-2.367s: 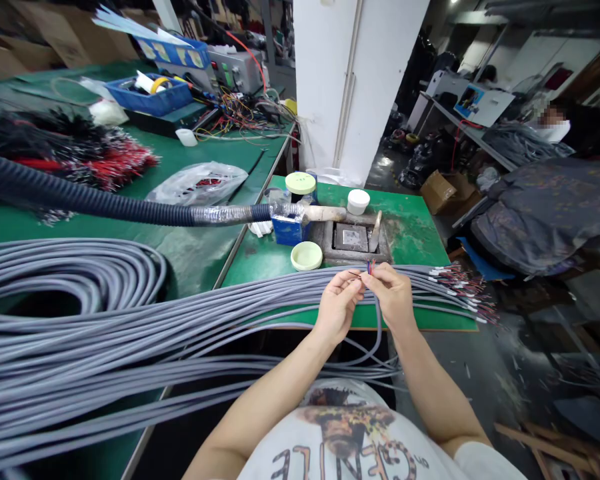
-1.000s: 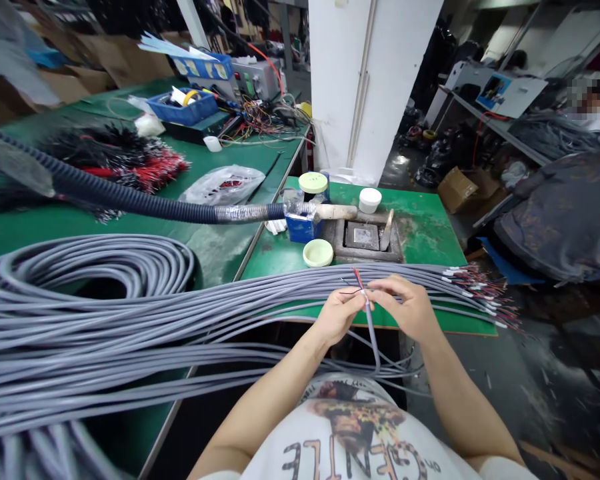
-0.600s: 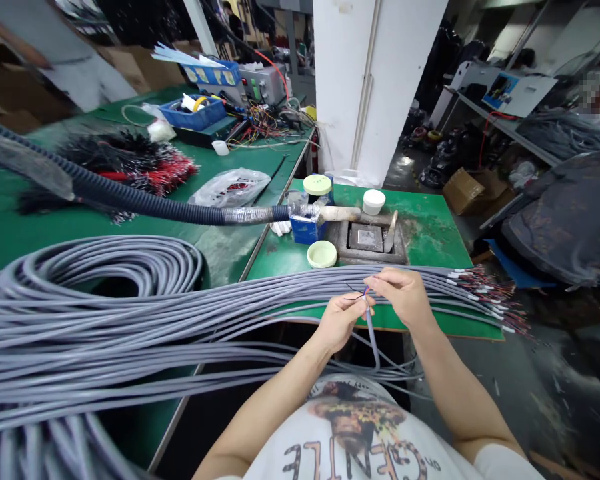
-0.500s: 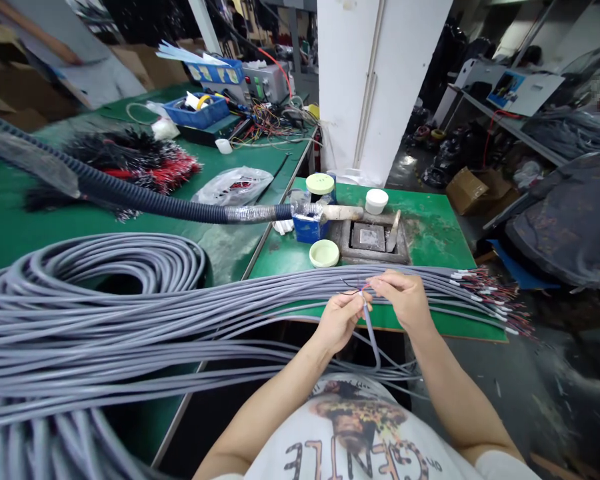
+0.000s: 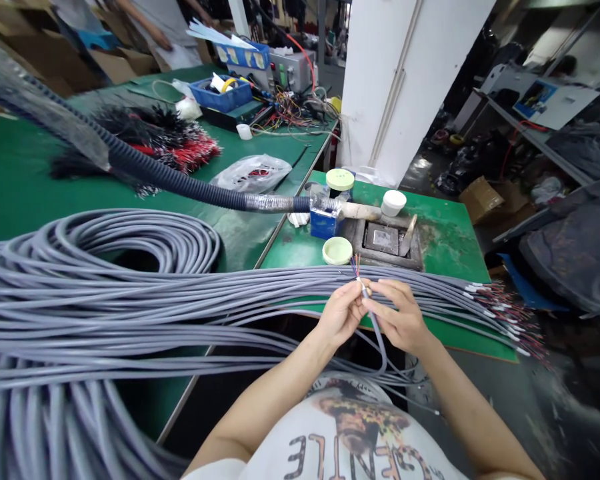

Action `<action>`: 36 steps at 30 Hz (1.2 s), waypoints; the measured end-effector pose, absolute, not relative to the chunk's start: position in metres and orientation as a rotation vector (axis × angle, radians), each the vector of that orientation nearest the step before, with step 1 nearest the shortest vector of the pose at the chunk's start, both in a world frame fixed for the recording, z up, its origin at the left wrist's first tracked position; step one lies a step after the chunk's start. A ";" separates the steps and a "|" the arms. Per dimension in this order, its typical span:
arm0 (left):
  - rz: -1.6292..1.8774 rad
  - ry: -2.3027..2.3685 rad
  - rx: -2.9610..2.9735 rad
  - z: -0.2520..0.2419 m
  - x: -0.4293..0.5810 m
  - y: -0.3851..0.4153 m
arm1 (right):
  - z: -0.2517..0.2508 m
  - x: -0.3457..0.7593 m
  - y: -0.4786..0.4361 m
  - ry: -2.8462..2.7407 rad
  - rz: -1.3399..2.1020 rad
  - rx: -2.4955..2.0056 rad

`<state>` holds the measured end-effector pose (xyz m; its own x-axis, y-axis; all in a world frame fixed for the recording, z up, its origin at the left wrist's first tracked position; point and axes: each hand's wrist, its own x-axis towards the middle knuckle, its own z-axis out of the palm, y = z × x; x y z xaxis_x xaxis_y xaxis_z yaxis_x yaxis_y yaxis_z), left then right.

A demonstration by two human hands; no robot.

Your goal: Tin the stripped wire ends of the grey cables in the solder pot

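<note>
This place is looking like a cable workshop. Grey cables (image 5: 130,293) are lying in coils and rows across a green table (image 5: 20,167), and black and red wires (image 5: 180,143) are forming a heap. A ribbed hose (image 5: 180,180) is passing above, a blue bin (image 5: 220,101) is holding tape (image 5: 229,85), and a person (image 5: 163,17) is standing near cardboard boxes (image 5: 123,65).

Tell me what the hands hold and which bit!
The left hand pinches a gray cable near its end, below the colored wires; whether the right hand grips it is unclear.
</note>
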<state>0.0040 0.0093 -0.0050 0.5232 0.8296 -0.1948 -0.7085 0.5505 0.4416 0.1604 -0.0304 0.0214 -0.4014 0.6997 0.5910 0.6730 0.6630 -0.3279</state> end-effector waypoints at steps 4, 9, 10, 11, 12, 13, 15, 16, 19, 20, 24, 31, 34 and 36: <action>0.938 0.444 0.393 0.001 -0.005 0.010 | 0.022 0.157 -0.019 -2.202 0.054 -1.010; 1.131 0.728 0.855 0.009 -0.040 0.010 | 0.047 0.151 0.011 -1.878 0.116 -1.140; 1.186 0.815 0.996 0.008 -0.048 0.010 | 0.052 0.150 0.021 -1.818 0.127 -1.186; 1.242 0.901 1.136 0.007 -0.057 0.011 | 0.057 0.149 0.031 -1.780 0.143 -1.228; 1.298 0.979 1.260 0.005 -0.064 0.013 | 0.060 0.149 0.041 -1.761 0.162 -1.260; 1.346 1.043 1.360 0.002 -0.071 0.016 | 0.061 0.148 0.052 -1.759 0.181 -1.281; 1.400 1.130 1.482 -0.006 -0.080 0.022 | 0.061 0.146 0.073 -1.769 0.216 -1.315; 1.406 1.157 1.518 -0.010 -0.083 0.025 | 0.059 0.145 0.083 -1.771 0.230 -1.333; 1.387 1.198 1.620 -0.020 -0.085 0.032 | 0.051 0.138 0.106 -1.816 0.282 -1.386; 1.376 1.210 1.670 -0.022 -0.085 0.034 | 0.048 0.135 0.112 -1.838 0.290 -1.401; 1.298 1.293 1.880 -0.024 -0.085 0.035 | 0.040 0.125 0.129 -1.913 0.217 -1.466; 1.238 1.377 2.023 -0.022 -0.089 0.036 | 0.039 0.113 0.139 -2.098 -0.050 -1.594; 1.243 1.381 2.029 -0.023 -0.088 0.035 | 0.038 0.111 0.139 -2.142 -0.096 -1.608; 1.244 1.384 2.026 -0.022 -0.088 0.035 | 0.036 0.110 0.139 -2.155 -0.101 -1.612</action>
